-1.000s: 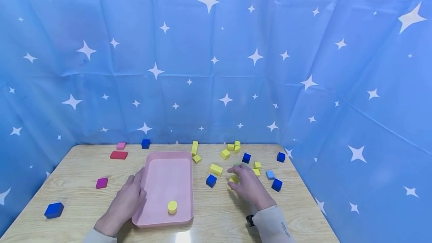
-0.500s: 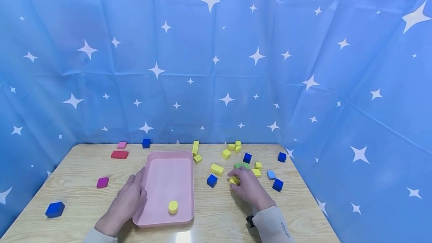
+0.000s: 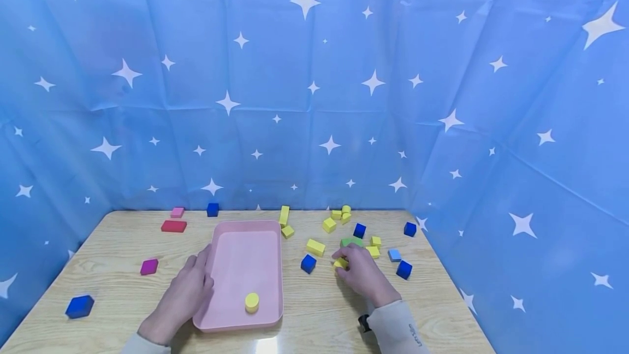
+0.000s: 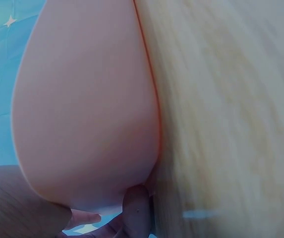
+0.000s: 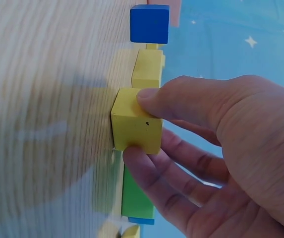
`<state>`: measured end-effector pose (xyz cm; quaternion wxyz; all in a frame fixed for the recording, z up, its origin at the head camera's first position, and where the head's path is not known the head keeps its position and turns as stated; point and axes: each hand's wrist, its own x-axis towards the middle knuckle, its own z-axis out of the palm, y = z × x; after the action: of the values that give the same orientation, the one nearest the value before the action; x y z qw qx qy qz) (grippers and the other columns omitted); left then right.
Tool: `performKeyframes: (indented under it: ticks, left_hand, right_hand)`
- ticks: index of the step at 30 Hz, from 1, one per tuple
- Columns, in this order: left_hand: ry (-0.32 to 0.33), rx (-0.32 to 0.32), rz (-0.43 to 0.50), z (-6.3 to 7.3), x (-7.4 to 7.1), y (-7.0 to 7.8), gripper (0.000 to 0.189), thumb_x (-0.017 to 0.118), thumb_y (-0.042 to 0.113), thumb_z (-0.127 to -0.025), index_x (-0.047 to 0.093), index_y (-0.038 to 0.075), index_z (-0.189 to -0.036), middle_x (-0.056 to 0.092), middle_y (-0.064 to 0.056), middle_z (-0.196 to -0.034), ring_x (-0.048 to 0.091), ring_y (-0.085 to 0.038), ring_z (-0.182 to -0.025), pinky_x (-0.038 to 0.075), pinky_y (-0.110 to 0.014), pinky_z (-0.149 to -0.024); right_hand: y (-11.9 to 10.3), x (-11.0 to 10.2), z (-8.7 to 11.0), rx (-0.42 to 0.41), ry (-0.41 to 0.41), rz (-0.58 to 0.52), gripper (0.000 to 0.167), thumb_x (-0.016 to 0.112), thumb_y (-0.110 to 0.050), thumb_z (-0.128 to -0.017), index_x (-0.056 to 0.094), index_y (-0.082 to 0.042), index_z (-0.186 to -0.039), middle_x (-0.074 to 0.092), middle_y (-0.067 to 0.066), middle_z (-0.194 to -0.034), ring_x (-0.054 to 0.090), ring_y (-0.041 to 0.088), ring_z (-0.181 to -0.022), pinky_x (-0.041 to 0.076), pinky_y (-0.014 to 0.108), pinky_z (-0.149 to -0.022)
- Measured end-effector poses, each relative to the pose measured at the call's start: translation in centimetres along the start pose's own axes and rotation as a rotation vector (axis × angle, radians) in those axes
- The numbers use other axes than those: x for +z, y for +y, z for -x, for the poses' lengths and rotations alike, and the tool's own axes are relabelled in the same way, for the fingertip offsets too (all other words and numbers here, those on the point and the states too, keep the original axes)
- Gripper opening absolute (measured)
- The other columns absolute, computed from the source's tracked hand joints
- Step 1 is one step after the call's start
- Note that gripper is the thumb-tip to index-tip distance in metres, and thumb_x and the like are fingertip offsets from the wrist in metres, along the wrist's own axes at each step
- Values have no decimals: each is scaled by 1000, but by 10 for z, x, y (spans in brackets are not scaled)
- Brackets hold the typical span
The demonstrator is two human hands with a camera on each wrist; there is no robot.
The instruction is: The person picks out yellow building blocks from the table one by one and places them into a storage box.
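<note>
In the head view my left hand holds the left rim of a pink tray. The tray's wall fills much of the left wrist view, with a fingertip against its lower end. Inside the tray stands a yellow cylinder. To the right of it, my right hand pinches a yellow cube between thumb and fingers, low over the table. A green block lies just behind that hand, and a blue cube sits to its left.
Several yellow blocks lie around the table's right half. Blue cubes and a light blue block stand right of the hand. On the left are a red block, a magenta block and a blue block. A starry curtain hangs behind.
My right hand has come down onto the yellow cube, and its thumb and fingers have closed in on it. The left hand and the tray have stayed put.
</note>
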<state>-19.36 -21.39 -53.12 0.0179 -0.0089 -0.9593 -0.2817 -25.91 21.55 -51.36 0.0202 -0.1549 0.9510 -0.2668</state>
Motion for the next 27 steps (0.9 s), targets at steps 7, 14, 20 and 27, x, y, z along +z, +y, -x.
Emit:
performKeyframes:
  ticks: [7,14,20,27]
  left_hand:
    - [-1,-1,-9,0,1,0,77,64,5,-107,34,-11,-177,67,-23,-123,62,-21,-86,68,-46,-79]
    - [12,9,-17,1,1,1,75,61,5,-108,35,-11,-176,67,-32,-135,66,-25,-91,72,-58,-90]
    - [17,8,-9,2,1,2,75,62,5,-107,36,-10,-176,68,-29,-131,65,-24,-89,71,-55,-86]
    - [3,-1,-19,1,0,1,76,60,6,-108,33,-9,-177,65,-35,-140,68,-25,-92,72,-58,-90]
  right_hand:
    - [-2,-1,-1,18,12,13,24,88,-7,-103,87,-8,-127,79,11,-127,71,17,-105,70,41,-87]
    - [-7,-2,-1,-2,40,26,24,89,-6,-101,87,-6,-126,79,12,-125,73,18,-105,71,42,-88]
    - [-15,-4,2,-33,54,35,26,88,-4,-101,87,-5,-127,79,13,-125,73,20,-105,71,43,-89]
    - [-24,-5,5,-79,66,32,27,88,-4,-101,86,-4,-128,79,14,-125,77,24,-106,73,44,-88]
